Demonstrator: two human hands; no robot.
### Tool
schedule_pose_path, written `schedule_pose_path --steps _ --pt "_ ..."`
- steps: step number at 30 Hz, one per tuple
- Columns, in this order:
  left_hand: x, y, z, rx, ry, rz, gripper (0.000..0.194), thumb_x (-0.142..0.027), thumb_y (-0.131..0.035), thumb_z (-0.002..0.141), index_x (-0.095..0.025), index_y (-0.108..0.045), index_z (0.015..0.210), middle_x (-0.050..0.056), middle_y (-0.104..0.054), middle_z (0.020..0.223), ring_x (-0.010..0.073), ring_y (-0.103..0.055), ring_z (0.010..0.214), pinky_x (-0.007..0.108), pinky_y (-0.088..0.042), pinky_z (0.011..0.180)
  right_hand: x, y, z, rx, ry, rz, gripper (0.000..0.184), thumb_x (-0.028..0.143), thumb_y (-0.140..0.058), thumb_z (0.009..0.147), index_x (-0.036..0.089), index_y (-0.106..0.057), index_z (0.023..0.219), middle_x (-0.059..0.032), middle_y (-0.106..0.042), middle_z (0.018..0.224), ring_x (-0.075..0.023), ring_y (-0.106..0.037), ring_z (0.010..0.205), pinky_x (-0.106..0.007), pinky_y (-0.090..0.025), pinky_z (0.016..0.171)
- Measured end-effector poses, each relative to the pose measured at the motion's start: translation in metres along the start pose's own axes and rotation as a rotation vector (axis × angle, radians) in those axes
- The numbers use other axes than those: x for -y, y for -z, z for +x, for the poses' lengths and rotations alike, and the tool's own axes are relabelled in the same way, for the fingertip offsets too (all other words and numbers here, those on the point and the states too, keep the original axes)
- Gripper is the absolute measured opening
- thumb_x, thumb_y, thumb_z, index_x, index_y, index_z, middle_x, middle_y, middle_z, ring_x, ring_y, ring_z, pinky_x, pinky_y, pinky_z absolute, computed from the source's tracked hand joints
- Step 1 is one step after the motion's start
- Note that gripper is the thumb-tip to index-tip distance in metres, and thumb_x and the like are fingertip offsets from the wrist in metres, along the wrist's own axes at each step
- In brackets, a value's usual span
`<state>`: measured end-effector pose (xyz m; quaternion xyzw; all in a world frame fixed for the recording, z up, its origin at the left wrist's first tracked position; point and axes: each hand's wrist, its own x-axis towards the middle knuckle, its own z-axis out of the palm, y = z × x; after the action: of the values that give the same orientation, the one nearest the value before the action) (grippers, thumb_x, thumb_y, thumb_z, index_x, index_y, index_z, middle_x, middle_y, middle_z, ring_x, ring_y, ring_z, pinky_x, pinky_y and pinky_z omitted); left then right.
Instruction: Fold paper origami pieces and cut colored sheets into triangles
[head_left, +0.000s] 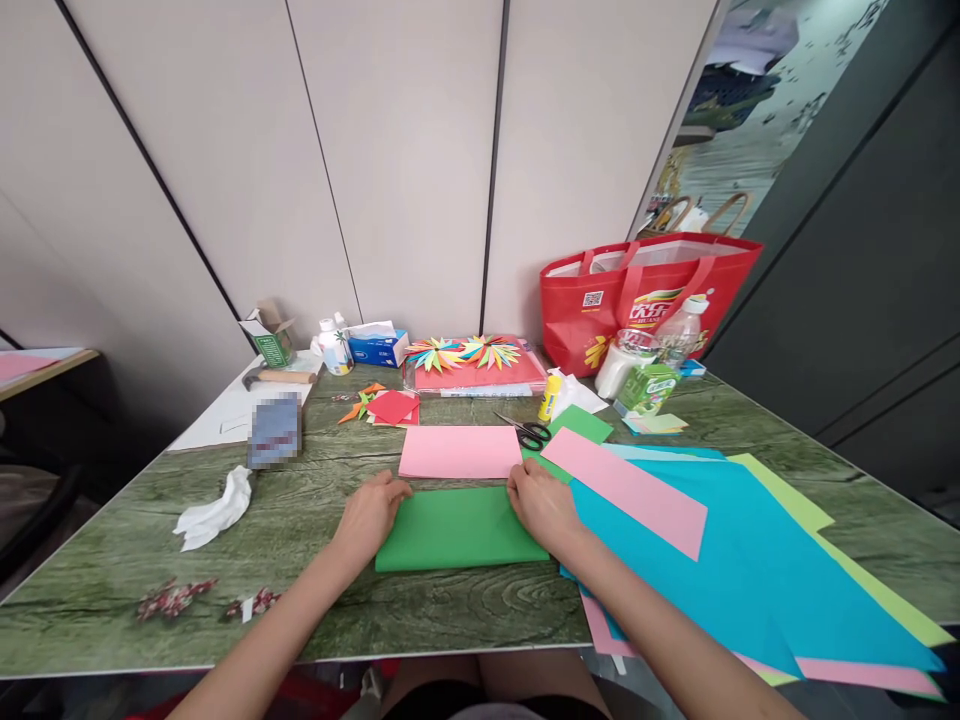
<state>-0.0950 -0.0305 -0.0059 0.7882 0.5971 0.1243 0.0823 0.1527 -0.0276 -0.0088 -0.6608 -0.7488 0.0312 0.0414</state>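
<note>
A folded sheet of green paper [461,530] lies on the table in front of me. My left hand [373,512] has its fingers closed at the sheet's far left corner. At the far right corner my right hand [544,503] grips the same sheet, its fingers bent and partly hidden. Just beyond the green sheet is a folded pink paper [459,452], close to my right fingertips. Black-handled scissors [532,434] lie past my right hand, partly on green paper. A loose pink strip [634,492] rests on large blue sheets [750,575] beside my right forearm.
At the back stand a red bag [581,325], a clear bottle [681,335], a yellow glue stick [550,396] and a tissue pack [379,348]. Colourful folded paper stars [487,352] rest on a red pack. To the left are a hammer [281,377] and a crumpled tissue [216,512].
</note>
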Motion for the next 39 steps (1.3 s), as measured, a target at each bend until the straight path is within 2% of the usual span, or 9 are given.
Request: schedule_pose_path --steps 4,9,14,17,20,23,26,34,39 --pt "-0.009 0.006 -0.003 0.098 0.016 0.187 0.026 -0.016 -0.036 0.085 -0.021 -0.061 0.086 0.004 -0.053 0.082 0.0158 -0.056 0.069 0.023 -0.036 0.054 0.005 0.001 0.000 -0.085 0.157 -0.031 0.017 0.013 -0.042 0.084 0.018 -0.056 0.094 -0.0088 -0.054 0.097 -0.0226 -0.048 0.093 -0.029 -0.037 0.069" --pt "-0.013 0.011 -0.001 0.064 -0.103 0.306 0.026 -0.013 -0.037 0.082 -0.019 -0.061 0.072 0.007 -0.053 0.089 0.0202 -0.053 0.086 0.029 -0.040 0.065 0.003 0.005 0.005 0.104 0.423 0.001 0.020 0.007 -0.039 0.084 0.017 -0.057 0.086 -0.0069 -0.056 0.093 -0.0174 -0.048 0.089 -0.025 -0.037 0.074" --pt "-0.020 0.014 0.006 0.252 -0.196 0.304 0.023 -0.008 -0.041 0.078 -0.014 -0.061 0.067 0.008 -0.058 0.082 0.0175 -0.057 0.071 0.029 -0.043 0.068 0.009 0.015 0.010 0.181 0.429 -0.075 0.026 -0.001 -0.046 0.072 0.012 -0.060 0.089 -0.0126 -0.058 0.097 -0.0210 -0.052 0.089 -0.028 -0.039 0.072" --pt "-0.031 0.010 0.007 0.264 -0.172 0.346 0.020 -0.018 -0.048 0.080 -0.010 -0.063 0.071 0.015 -0.059 0.086 0.0224 -0.059 0.074 0.033 -0.045 0.069 0.021 0.016 0.011 0.193 0.382 -0.128 0.033 -0.002 -0.047 0.070 0.007 -0.058 0.100 -0.0186 -0.057 0.098 -0.0270 -0.053 0.092 -0.033 -0.042 0.071" --pt "-0.041 0.004 0.005 0.248 -0.149 0.387 0.024 -0.023 -0.052 0.080 -0.005 -0.062 0.091 0.020 -0.057 0.094 0.0283 -0.058 0.084 0.038 -0.044 0.074 0.031 0.011 0.010 0.170 0.327 -0.156 0.034 0.002 -0.042 0.077 0.007 -0.053 0.108 -0.0220 -0.056 0.100 -0.0308 -0.052 0.094 -0.038 -0.043 0.069" --pt "-0.043 0.002 0.002 0.236 -0.209 0.419 0.035 -0.021 -0.049 0.082 -0.015 -0.052 0.116 0.018 -0.054 0.104 0.0266 -0.059 0.084 0.041 -0.043 0.075 0.034 0.006 0.008 0.145 0.319 -0.157 0.031 0.005 -0.036 0.082 0.011 -0.052 0.108 -0.0206 -0.055 0.101 -0.0302 -0.052 0.095 -0.038 -0.044 0.067" --pt "-0.043 0.005 0.000 0.234 -0.293 0.430 0.040 -0.019 -0.041 0.085 -0.024 -0.045 0.124 0.015 -0.051 0.105 0.0230 -0.060 0.078 0.040 -0.044 0.073 0.032 0.004 0.006 0.124 0.348 -0.153 0.028 0.006 -0.037 0.082 0.012 -0.052 0.105 -0.0178 -0.055 0.100 -0.0283 -0.051 0.093 -0.036 -0.044 0.067" --pt "-0.050 -0.008 0.005 0.180 -0.343 0.272 0.026 -0.009 -0.035 0.082 -0.009 -0.057 0.096 0.014 -0.051 0.097 0.0260 -0.052 0.090 0.039 -0.040 0.079 0.020 -0.006 -0.004 0.006 0.473 -0.131 0.019 0.014 -0.038 0.087 0.018 -0.052 0.098 -0.0105 -0.053 0.101 -0.0238 -0.047 0.092 -0.034 -0.041 0.074" --pt "-0.048 -0.012 0.005 0.188 -0.342 0.109 0.017 -0.022 -0.045 0.083 -0.011 -0.054 0.092 0.010 -0.049 0.094 0.0230 -0.050 0.089 0.036 -0.041 0.079 0.021 -0.005 -0.007 -0.010 0.432 -0.062 0.019 0.030 -0.048 0.085 0.018 -0.053 0.099 -0.0085 -0.054 0.102 -0.0236 -0.047 0.094 -0.032 -0.041 0.074"
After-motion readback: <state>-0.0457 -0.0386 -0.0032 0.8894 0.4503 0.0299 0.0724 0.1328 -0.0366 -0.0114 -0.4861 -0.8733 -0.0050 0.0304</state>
